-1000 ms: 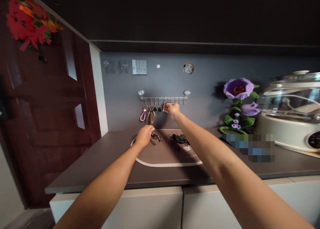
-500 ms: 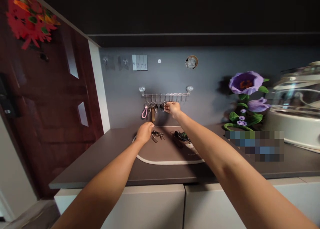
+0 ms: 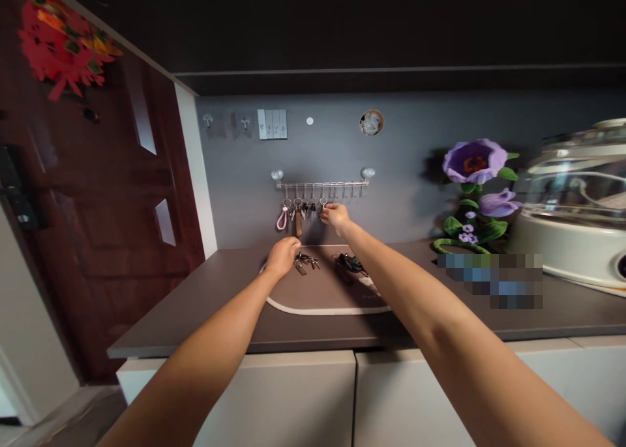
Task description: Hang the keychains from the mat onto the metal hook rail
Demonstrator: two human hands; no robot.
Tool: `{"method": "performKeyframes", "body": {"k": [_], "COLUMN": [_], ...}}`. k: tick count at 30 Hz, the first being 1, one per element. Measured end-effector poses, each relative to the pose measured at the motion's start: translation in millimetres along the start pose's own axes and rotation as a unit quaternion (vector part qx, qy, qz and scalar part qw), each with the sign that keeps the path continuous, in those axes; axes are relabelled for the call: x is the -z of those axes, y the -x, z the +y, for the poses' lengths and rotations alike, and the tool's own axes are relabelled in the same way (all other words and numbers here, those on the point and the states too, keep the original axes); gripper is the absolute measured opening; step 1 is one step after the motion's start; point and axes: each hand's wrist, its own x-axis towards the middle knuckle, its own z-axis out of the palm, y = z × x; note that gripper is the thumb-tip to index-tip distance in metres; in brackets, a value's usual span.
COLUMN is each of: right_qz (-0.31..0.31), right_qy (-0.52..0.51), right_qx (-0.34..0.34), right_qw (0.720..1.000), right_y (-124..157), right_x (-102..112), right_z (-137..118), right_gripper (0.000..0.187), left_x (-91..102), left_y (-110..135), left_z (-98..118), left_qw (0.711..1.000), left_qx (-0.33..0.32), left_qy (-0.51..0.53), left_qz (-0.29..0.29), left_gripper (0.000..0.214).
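Right grip (image 3: 335, 217) pinches silver metal ringed keys (image 3: 323, 202) at its fingertips, likely steadying them against clear slim hook rail (image 3: 323, 185) above it; curled left grip (image 3: 283, 256), dark-and-silver key bunch (image 3: 306, 259) just right, hold unclear.

Two bare hands here, left hand (image 3: 283, 257) and right hand (image 3: 336, 217); one hook rail (image 3: 337, 185), two round mounts (image 3: 277, 174), one per end; five hanging key sets (image 3: 298, 203): four from the rail's left end, fifth key set (image 3: 323, 202) at the right hand's fingers, near the rail's middle; among them one pink loop (image 3: 282, 219), one brown fob (image 3: 298, 223); one mat (image 3: 317, 297) at the counter's (image 3: 180, 310) back edge, two key bunches (image 3: 313, 262) on it; two single hooks (image 3: 245, 123), one four-strip panel (image 3: 272, 124), one white disc (image 3: 310, 121), one round hole (image 3: 372, 122); two big purple flowers (image 3: 499, 203) near the counter's back edge, small ones too tiny to count; one domed appliance (image 3: 572, 248) toward its right end; one door (image 3: 122, 238), one red decoration (image 3: 66, 46).
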Motion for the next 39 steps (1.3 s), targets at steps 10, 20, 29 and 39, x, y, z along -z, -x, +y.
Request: {"method": "performKeyframes", "body": {"k": [10, 20, 29, 39], "right_qz": [0.021, -0.107, -0.144, -0.132], "right_qy": [0.018, -0.006, 0.158, 0.49], "right_qx": [-0.016, -0.021, 0.072, 0.164], "right_qw": [0.999, 0.994, 0.974, 0.846], "right_y": [25.4, 74.1, 66.3, 71.0], "right_x": [7.3, 8.1, 22.7, 31.9], "right_z": [14.2, 16.9, 47.2, 39.9], "right_gripper": [0.014, 0.013, 0.01, 0.018], "left_x": [7.1, 9.9, 10.9, 4.2], "left_y": [0.9, 0.6, 1.5, 2.9], "left_z": [5.4, 1.1, 6.7, 19.8], "left_qw": [1.0, 1.0, 1.0, 0.984], "left_qx": [0.001, 0.011, 0.0, -0.074], "left_qy": [0.018, 0.025, 0.021, -0.111], "left_qz": [0.002, -0.008, -0.022, -0.119], "left_gripper": [0.021, 0.019, 0.018, 0.02]}}
